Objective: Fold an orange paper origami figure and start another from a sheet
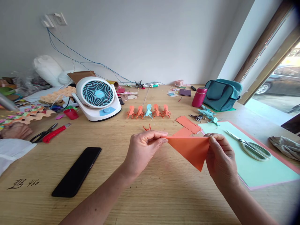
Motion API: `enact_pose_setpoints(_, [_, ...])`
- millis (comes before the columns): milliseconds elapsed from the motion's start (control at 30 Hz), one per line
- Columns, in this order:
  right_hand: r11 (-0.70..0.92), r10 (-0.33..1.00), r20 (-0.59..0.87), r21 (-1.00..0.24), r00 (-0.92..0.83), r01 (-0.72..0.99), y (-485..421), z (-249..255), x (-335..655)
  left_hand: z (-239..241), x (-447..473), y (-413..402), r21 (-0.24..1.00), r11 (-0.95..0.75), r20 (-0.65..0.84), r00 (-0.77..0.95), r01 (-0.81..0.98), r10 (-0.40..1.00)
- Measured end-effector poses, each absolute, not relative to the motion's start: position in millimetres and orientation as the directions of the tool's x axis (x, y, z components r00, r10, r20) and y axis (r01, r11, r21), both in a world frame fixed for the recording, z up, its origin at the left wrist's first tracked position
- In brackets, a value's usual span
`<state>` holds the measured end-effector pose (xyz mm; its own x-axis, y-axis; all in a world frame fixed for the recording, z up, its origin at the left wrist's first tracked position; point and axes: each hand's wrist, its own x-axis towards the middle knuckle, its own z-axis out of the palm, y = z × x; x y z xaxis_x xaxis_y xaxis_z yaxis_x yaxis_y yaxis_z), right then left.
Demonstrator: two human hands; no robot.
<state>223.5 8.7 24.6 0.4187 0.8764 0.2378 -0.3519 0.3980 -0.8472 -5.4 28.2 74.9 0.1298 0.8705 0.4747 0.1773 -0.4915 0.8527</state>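
Stretched between my two hands is an orange sheet of paper (191, 150) folded into a triangle, its long edge level at the top and one corner hanging down. My left hand (144, 150) pinches the left corner between thumb and fingers. At the other end my right hand (221, 156) grips the right corner the same way. Behind the paper lie orange paper strips (188, 124), partly hidden. Farther back stands a row of folded paper insects, orange ones and a light blue one (148, 111). A small orange folded piece (147, 127) lies just beyond my left hand.
Scissors (254, 148) rest on pale green paper sheets (257, 173) at right. A black phone (77, 172) lies at left, near a red-handled knife (56, 133) and another person's hand (17, 130). A fan (97, 97), pink flask (199, 97) and teal bag (222, 95) stand behind.
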Motion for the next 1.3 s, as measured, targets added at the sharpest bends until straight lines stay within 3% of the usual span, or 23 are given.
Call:
enact_pose_setpoints(267, [0.397,0.872,0.231,-0.850,0.432,-0.346,8.7,25.9,221.5,76.1,-6.6,29.1,0.871,-0.462,0.444,0.137,0.165,0.885])
enact_pose_setpoints(433, [0.387,0.883,0.226,-0.846,0.411,-0.366,6.2,28.9,218.5,80.3,-11.2,30.5,0.926,-0.361,0.335,0.203,0.107,0.920])
enact_pose_setpoints(633, [0.208,0.943,0.092,-0.913,0.319,-0.350,-12.0,31.3,204.2,100.0,-35.2,36.9,0.921,-0.287,0.211,0.281,0.264,0.936])
enact_pose_setpoints(800, [0.051,0.994,0.034,-0.985,0.104,-0.166,-36.9,15.7,183.6,116.0,-58.4,56.1,0.894,-0.206,0.045,0.377,0.397,0.925])
enact_pose_setpoints(1000, [0.128,0.991,0.116,-0.953,-0.060,0.274,-55.2,-7.9,173.5,70.7,-66.6,91.9,0.797,-0.076,-0.313,0.517,0.599,0.797])
enact_pose_setpoints(1133, [0.120,0.984,0.049,-0.888,-0.168,0.444,-60.3,-16.1,173.9,31.8,-54.8,101.7,0.674,-0.164,-0.337,0.497,0.721,0.800])
enact_pose_setpoints(1300, [0.203,0.971,0.064,-0.726,-0.228,0.657,-60.1,-18.0,170.1,13.7,-35.2,101.2,0.532,-0.271,-0.256,0.457,0.803,0.852])
